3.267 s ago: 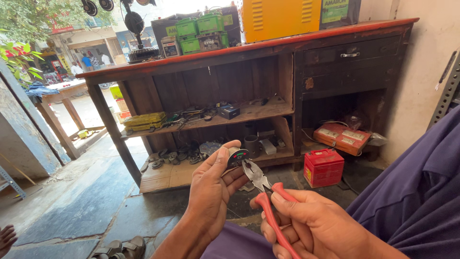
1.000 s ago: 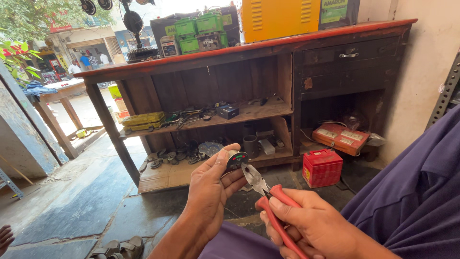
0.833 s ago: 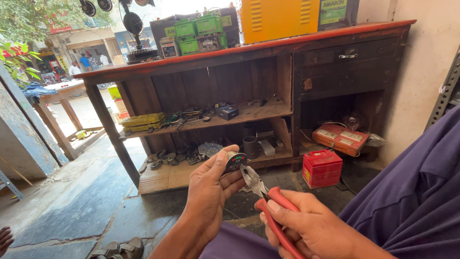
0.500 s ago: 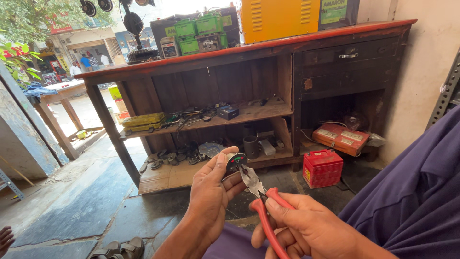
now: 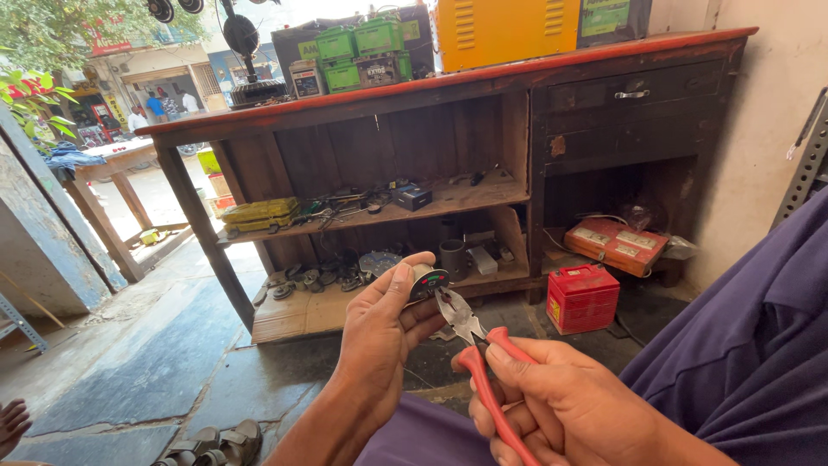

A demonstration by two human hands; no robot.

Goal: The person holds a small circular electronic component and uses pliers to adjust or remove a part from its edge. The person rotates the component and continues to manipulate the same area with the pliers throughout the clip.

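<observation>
— 2 hands were at work in front of the wooden workbench (image 5: 483,86), were they not?

— Yes. The left hand (image 5: 379,336) was closed around a small round part (image 5: 427,280), pinched between thumb and fingertips and held up before the bench's lower shelf. The right hand (image 5: 561,410) was wrapped around the red handles of a pair of pliers (image 5: 470,332).

— And the plier nose?

— It touched the lower edge of the round part. Whether the metal tips had bitten onto anything there, I could not tell; they were too small in the view.

— What had changed over the last 3 seconds or so?

— Very little in place. The part stayed in front of the bench shelf the whole time. The pliers shifted: the handles swung and the right hand regripped, while the nose kept returning to the same spot on the part. I judged that as repeated working at 1 small point, not yet finished.

— What else stood around the bench?

— A red box (image 5: 585,298) sat on the floor just below the bench's right half. Green boxes (image 5: 358,43) and a yellow metal case (image 5: 504,30) stood on the bench top. A pair of sandals (image 5: 211,444) lay on the floor well to the left of the bench.
</observation>
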